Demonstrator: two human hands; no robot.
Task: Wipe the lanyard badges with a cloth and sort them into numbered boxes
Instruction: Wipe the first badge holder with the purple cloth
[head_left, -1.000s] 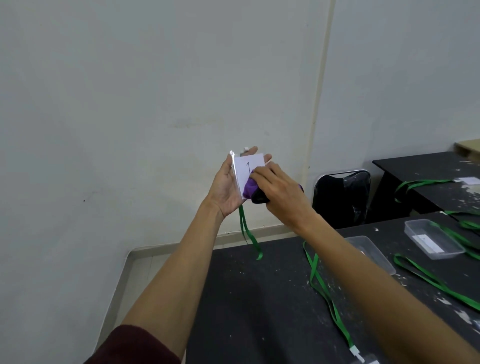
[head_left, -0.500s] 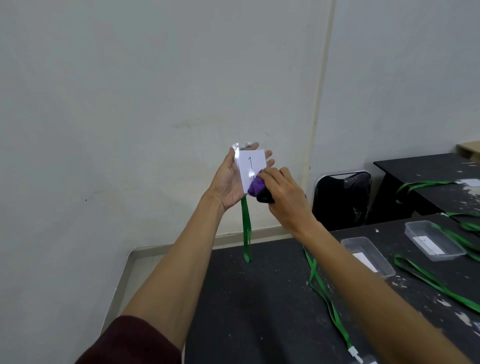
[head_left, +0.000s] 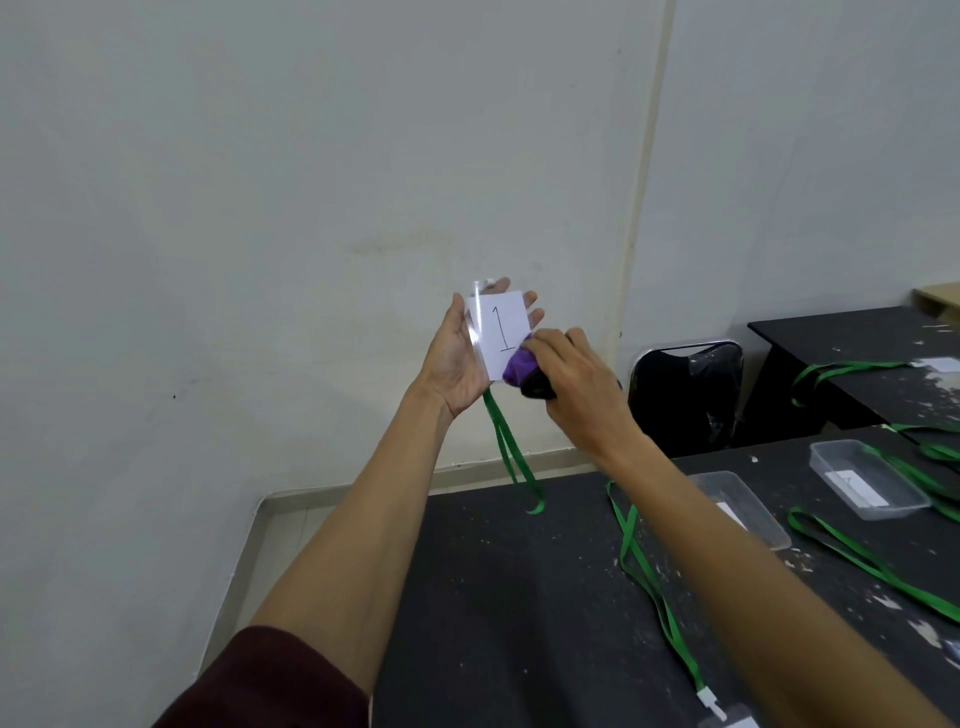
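My left hand (head_left: 457, 358) is raised in front of the wall, palm toward me, and a clear badge (head_left: 496, 325) with a white card marked "1" lies across its straight fingers. Its green lanyard (head_left: 511, 457) hangs down below the hand. My right hand (head_left: 576, 384) grips a bunched purple and black cloth (head_left: 522, 371) and presses it on the badge's lower right corner. Two clear plastic boxes (head_left: 748, 501) (head_left: 867, 478) with white labels stand on the black table (head_left: 519, 597) at the right.
Another green lanyard (head_left: 649, 587) with a badge clip lies on the table under my right forearm. More green lanyards (head_left: 872, 564) lie by the boxes and on a second black table (head_left: 852, 332) behind. A black chair (head_left: 685, 400) stands against the wall.
My right hand slid the cloth down the badge to its lower right corner, uncovering the "1". The hanging lanyard swung slightly.
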